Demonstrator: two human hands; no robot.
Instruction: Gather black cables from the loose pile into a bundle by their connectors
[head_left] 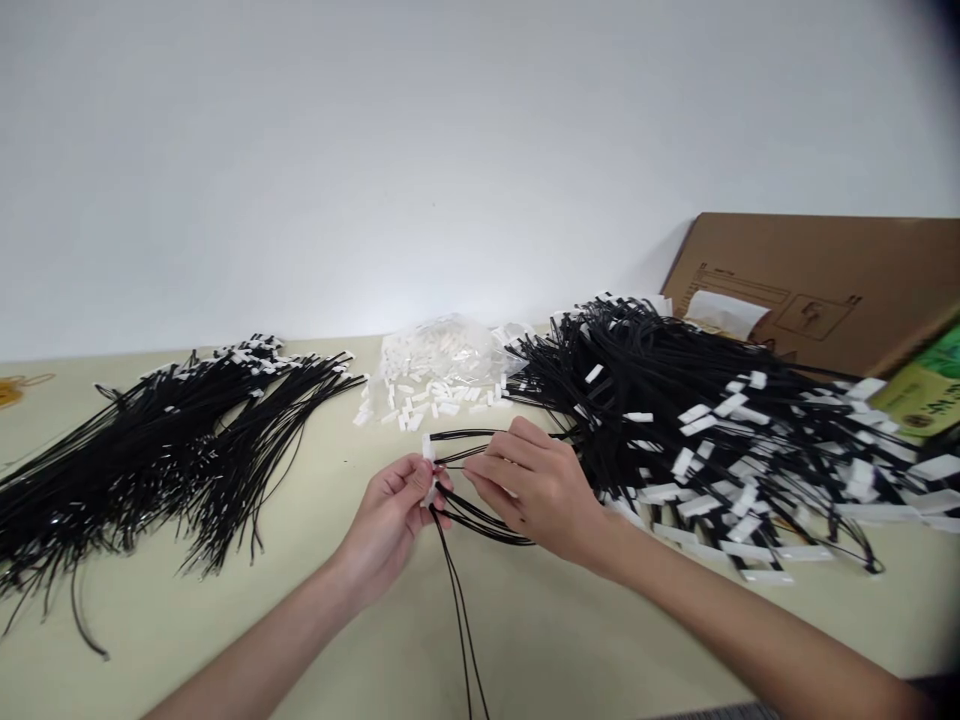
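My left hand (394, 515) pinches a long white connector (428, 448) between thumb and fingers at the middle of the table. Several black wires (480, 520) run out of the connector, some looping to the right and two hanging down toward the front edge. Just right of the connector, my right hand (536, 480) is closed with its fingertips on a thin black wire (454, 468) that leads to the connector. Whether that wire's end sits inside the connector is too small to tell.
At left lies a pile of black wires (150, 450). A clear plastic bag (442, 345) and loose white connectors (450, 400) are at the back centre. On the right is a heap of wires with white connectors (637, 380), before a leaning cardboard box (810, 270) and a green-yellow package (934, 380).
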